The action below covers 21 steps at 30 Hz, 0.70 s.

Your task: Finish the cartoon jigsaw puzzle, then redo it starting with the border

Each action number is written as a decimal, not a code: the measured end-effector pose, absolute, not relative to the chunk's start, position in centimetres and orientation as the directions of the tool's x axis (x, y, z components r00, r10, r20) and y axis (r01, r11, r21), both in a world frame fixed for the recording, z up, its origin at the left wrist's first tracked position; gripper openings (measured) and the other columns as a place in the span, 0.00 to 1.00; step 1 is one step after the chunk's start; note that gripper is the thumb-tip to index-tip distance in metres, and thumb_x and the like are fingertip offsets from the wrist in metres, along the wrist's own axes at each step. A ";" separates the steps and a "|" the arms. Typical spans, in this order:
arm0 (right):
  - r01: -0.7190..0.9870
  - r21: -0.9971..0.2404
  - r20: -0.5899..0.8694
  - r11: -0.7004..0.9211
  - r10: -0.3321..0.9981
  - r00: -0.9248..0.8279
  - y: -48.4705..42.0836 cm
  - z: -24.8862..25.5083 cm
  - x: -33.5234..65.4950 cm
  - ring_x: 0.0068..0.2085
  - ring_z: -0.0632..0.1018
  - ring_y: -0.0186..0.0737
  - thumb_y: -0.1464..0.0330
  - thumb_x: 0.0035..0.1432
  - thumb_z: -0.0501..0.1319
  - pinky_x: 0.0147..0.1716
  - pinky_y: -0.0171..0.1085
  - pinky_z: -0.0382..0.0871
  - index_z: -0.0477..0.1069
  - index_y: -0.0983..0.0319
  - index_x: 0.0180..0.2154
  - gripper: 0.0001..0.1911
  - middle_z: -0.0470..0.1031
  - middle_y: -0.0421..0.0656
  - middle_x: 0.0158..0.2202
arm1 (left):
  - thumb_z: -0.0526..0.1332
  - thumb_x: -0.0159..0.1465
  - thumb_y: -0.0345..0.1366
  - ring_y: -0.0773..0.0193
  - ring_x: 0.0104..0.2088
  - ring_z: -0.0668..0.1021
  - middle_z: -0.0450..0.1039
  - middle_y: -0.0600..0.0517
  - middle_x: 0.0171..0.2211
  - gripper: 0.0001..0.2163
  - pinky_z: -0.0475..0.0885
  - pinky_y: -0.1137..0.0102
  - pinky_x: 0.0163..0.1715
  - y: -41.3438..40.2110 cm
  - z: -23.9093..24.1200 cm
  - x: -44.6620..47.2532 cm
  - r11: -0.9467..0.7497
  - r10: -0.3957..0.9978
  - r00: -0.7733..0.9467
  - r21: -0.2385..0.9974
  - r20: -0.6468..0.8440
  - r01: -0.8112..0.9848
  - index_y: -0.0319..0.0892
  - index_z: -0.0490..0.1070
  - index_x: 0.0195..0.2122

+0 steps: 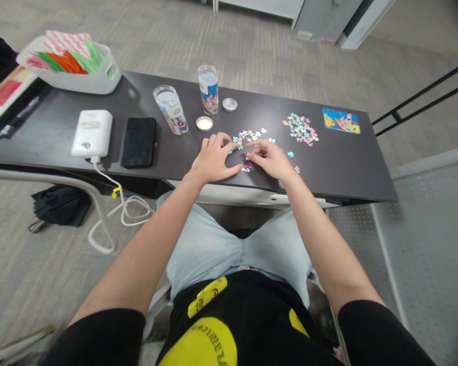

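Observation:
My left hand (pixel 213 158) rests on the dark desk with thumb and fingers spread. Its thumb tip touches or nearly touches a few small puzzle pieces (pixel 246 168) near the front edge. Opposite it, my right hand (pixel 269 158) pinches a small reddish puzzle piece (pixel 248 156) between thumb and fingertips, just above those pieces. A loose heap of puzzle pieces (pixel 256 135) spreads beyond both hands, partly hidden by the fingers. Farther right lies a second heap of pink, blue and yellow pieces (pixel 301 128). Single pieces (pixel 290 154) lie by my right wrist.
Two clear cylinders with cartoon prints (pixel 172 112) (pixel 209 91) stand behind my left hand, with two round lids (pixel 204 123) (pixel 229 104) beside them. A colourful picture card (pixel 341 121) lies at right. Leftward are a black box (pixel 138 142), white charger (pixel 93 133) and white basket (pixel 72 81).

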State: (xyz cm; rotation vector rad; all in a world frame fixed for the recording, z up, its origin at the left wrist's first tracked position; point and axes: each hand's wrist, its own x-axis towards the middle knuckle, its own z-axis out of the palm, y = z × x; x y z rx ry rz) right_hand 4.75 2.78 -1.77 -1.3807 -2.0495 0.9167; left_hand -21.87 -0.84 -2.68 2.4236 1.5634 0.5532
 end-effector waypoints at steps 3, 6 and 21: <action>0.578 -0.788 -0.012 0.210 0.935 -0.356 2.5 -1.6 4.3 0.48 0.90 0.53 0.61 0.76 0.75 0.59 0.53 0.80 0.89 0.51 0.54 0.09 0.96 0.42 0.49 | 0.79 0.75 0.49 0.25 0.69 0.80 0.77 0.28 0.77 0.34 0.71 0.34 0.73 -0.7 -2.9 -21.9 -0.419 0.907 0.368 0.366 0.203 0.831 0.41 0.83 0.79; 0.573 -0.796 -0.038 0.197 0.928 -0.372 2.3 -1.5 4.0 0.47 0.91 0.52 0.63 0.75 0.75 0.58 0.53 0.80 0.89 0.52 0.51 0.05 0.96 0.43 0.50 | 0.78 0.75 0.50 0.25 0.69 0.80 0.77 0.28 0.77 0.35 0.71 0.34 0.73 -0.7 -2.9 -21.9 -0.415 0.909 0.365 0.367 0.201 0.833 0.40 0.82 0.80; 0.675 -0.706 -0.068 0.215 0.928 -0.366 1.9 -0.8 4.0 0.45 0.87 0.50 0.65 0.75 0.77 0.64 0.56 0.70 0.89 0.53 0.47 0.01 0.94 0.41 0.48 | 0.79 0.74 0.51 0.25 0.69 0.80 0.77 0.28 0.77 0.37 0.71 0.35 0.73 -0.5 -3.0 -22.0 -0.413 0.910 0.363 0.355 0.200 0.839 0.42 0.82 0.80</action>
